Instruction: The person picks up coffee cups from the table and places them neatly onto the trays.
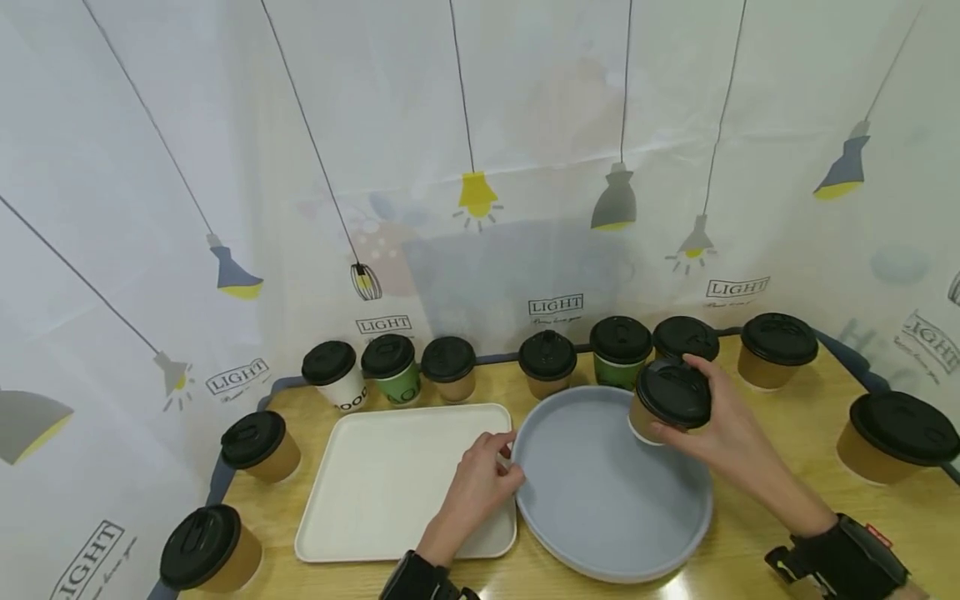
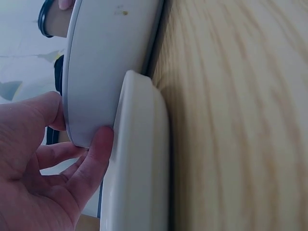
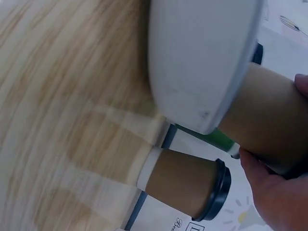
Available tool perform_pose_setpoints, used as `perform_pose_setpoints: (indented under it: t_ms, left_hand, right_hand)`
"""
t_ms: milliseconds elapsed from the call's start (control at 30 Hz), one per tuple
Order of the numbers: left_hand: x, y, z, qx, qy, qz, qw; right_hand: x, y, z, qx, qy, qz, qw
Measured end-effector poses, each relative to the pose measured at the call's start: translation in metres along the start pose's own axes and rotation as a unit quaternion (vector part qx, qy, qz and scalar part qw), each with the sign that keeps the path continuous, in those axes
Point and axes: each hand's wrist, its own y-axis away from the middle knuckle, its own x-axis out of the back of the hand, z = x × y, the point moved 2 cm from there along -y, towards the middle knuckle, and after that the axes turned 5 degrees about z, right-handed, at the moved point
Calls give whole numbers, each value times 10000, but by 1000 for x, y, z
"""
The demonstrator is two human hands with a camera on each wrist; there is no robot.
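Observation:
My right hand (image 1: 738,429) holds a brown paper cup (image 3: 269,120) by its upper part, thumb and fingers around it near the black lid (image 1: 673,392). The cup is over the far right rim of a round grey-blue tray (image 1: 607,492), upright or nearly so. My left hand (image 1: 480,483) pinches that tray's left edge. In the left wrist view, the thumb lies at the top rim and a finger (image 2: 98,149) presses the pale side wall. A white rectangular tray (image 1: 405,483) sits right beside it, under the left hand.
Lidded cups line the table's back: a white one (image 1: 348,392), a green one (image 1: 399,385), another green one (image 1: 615,372) and several brown ones. Two brown cups (image 1: 243,554) stand at left, one brown cup (image 1: 873,454) at right. A lamp-printed curtain (image 1: 510,108) encloses the wooden table (image 1: 795,500).

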Motion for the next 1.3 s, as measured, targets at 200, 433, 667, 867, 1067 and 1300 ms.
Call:
perform_pose_setpoints:
  t_ms: [200, 433, 667, 867, 1067, 1300]
  left_hand:
    - [0, -3, 0, -53, -62, 18, 10000]
    - [0, -1, -3, -24, -38, 17, 10000]
    - [0, 1, -2, -23, 7, 10, 10000]
    - [0, 1, -1, -9, -16, 24, 10000]
    - [0, 2, 0, -10, 3, 39, 10000]
    - [0, 4, 0, 97, 33, -7, 9999]
  right_hand:
    - [-11, -5, 3, 279, 48, -306, 9991]
    - [-21, -4, 9, 436, 183, -452, 9979]
    - [-24, -3, 11, 384, 291, -635, 9968]
    - [-26, -3, 9, 359, 339, -751, 9960]
    - [-25, -3, 8, 359, 391, -814, 9953]
    - [-20, 4, 6, 299, 358, -889, 9949]
